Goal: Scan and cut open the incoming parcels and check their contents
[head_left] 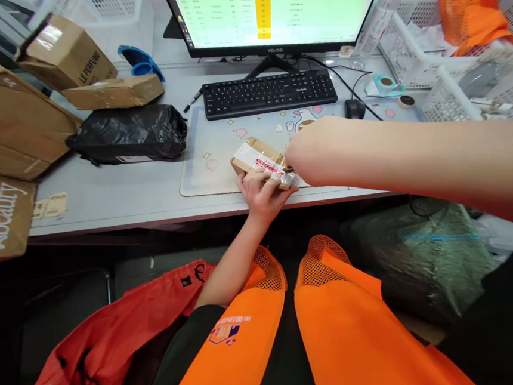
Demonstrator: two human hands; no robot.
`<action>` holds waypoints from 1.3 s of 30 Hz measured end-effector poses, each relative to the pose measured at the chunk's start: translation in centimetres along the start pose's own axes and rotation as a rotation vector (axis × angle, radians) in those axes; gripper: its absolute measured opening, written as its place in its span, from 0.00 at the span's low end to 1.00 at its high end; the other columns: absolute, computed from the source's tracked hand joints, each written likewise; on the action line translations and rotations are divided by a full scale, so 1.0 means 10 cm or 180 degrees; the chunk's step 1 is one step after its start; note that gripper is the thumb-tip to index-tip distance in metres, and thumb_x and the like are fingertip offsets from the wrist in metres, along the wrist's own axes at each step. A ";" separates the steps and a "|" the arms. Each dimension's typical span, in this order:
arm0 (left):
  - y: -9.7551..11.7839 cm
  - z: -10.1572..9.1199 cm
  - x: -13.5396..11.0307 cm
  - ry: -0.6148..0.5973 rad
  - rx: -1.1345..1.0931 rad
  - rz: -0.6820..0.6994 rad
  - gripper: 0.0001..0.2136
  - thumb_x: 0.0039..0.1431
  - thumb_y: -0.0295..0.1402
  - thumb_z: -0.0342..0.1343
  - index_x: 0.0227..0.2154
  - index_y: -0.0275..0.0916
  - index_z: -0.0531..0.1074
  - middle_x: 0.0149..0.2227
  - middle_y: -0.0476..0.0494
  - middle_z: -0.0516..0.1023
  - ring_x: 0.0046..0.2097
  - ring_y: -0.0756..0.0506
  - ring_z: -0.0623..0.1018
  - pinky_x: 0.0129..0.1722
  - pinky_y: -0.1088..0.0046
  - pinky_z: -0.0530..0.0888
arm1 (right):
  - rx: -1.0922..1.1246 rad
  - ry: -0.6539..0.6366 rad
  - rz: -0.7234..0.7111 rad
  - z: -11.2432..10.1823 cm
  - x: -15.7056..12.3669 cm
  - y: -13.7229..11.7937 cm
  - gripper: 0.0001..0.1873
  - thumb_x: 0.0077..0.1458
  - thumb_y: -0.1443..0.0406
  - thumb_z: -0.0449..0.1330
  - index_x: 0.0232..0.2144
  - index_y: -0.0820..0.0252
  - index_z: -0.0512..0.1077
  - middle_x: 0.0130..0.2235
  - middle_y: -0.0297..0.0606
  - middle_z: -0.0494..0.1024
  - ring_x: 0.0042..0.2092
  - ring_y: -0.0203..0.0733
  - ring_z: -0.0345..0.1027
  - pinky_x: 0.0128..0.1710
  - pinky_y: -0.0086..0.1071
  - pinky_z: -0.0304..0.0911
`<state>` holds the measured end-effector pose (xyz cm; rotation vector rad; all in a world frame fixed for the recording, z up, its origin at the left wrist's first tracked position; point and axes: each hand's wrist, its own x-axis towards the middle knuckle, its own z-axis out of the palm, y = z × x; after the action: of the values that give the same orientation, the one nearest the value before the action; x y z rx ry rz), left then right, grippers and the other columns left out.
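Note:
A small cardboard box [254,154] wrapped in clear tape with red print lies on the patterned desk mat [209,170] near the desk's front edge. My left hand [263,194] grips the box from the near side, fingers curled over its edge. My right hand [318,153] reaches in from the right and rests closed on the box's right end, pinching a small dark thing I cannot make out. My forearm hides the mat behind it.
A keyboard [269,92], mouse [355,108] and monitor [263,13] stand behind the mat. A black plastic parcel [129,133] and several cardboard boxes [66,56] lie at the left. White baskets [474,68] fill the right. An orange bag [127,331] hangs by my lap.

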<state>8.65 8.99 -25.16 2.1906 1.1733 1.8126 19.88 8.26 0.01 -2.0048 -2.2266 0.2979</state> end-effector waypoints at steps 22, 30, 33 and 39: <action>0.09 -0.55 0.47 -0.0862 -0.0257 0.0338 0.07 0.73 0.35 0.54 0.37 0.42 0.69 0.42 0.39 0.83 0.58 0.38 0.83 0.60 0.54 0.78 | 0.0510 0.0758 -0.1645 1.26 -0.23 0.98 0.37 0.67 0.47 0.60 0.69 0.61 0.68 0.71 0.53 0.66 0.73 0.59 0.57 0.73 0.55 0.56; 0.18 -0.23 0.30 0.0705 -0.1044 -0.0518 0.11 0.78 0.42 0.48 0.39 0.43 0.62 0.42 0.45 0.74 0.51 0.41 0.86 0.53 0.58 0.82 | 0.0999 0.1368 -0.0927 1.56 -0.12 0.81 0.27 0.75 0.61 0.42 0.44 0.58 0.81 0.49 0.51 0.84 0.59 0.49 0.76 0.63 0.45 0.70; 0.11 -0.19 0.26 0.1409 -0.1027 -0.1331 0.16 0.76 0.50 0.49 0.38 0.43 0.60 0.41 0.46 0.71 0.45 0.44 0.85 0.49 0.63 0.81 | 0.1222 0.1638 -0.0337 1.71 -0.18 0.80 0.27 0.74 0.62 0.39 0.40 0.54 0.79 0.45 0.51 0.83 0.55 0.50 0.78 0.56 0.47 0.74; -0.32 -0.31 0.21 0.1282 -0.1159 -0.2254 0.24 0.72 0.62 0.47 0.39 0.43 0.60 0.35 0.49 0.73 0.36 0.48 0.77 0.40 0.70 0.78 | 0.1814 0.1926 0.0097 1.98 -0.34 0.75 0.28 0.73 0.60 0.36 0.37 0.53 0.75 0.40 0.48 0.81 0.45 0.50 0.78 0.48 0.45 0.77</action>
<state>4.34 11.23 -24.10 1.0473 1.3132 1.9435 22.98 4.44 -20.87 -1.5505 -1.5235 0.2468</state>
